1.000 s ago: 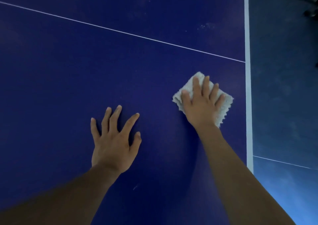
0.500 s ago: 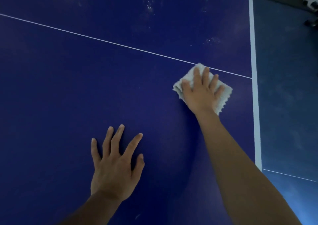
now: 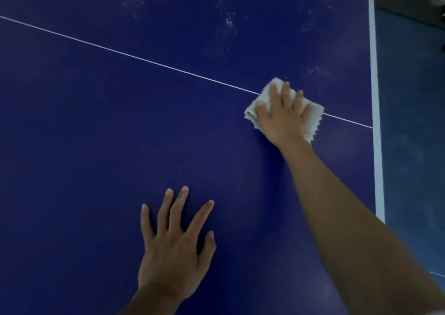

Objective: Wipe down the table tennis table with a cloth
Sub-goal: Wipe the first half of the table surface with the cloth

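The right hand point(image 3: 284, 122) presses the cloth point(image 3: 315, 118) flat beneath its straight fingers point(image 3: 285, 93) on the white line point(image 3: 144, 58), while the left hand point(image 3: 173, 249), fingers spread wide, braces on the bench point(image 3: 84, 158), likely for reach.

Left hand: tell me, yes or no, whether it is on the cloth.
No, the left hand rests flat on the bare blue table, while the cloth lies under the right hand.

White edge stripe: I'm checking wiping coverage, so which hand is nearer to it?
Right. The right hand, pressing the cloth, lies close beside the edge stripe; the left hand rests flat much farther away.
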